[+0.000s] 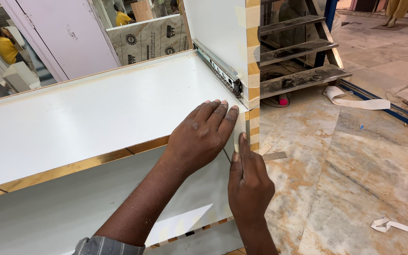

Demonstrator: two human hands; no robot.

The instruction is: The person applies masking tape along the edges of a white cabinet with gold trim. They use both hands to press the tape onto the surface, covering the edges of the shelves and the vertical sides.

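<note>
There is a single view, from a camera worn on the person's head. It looks steeply down and slightly forward, close over the white laminated cabinet shelf with a gold edge strip [95, 113] at arm's reach. The beige marble floor [345, 160] fills the right side, and the dusty metal step ladder [298, 52] stands farther off at top right.

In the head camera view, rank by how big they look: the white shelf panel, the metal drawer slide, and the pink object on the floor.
1. White shelf panel, by far the largest.
2. Metal drawer slide.
3. Pink object, smallest, though it lies farther away and partly hidden.
</note>
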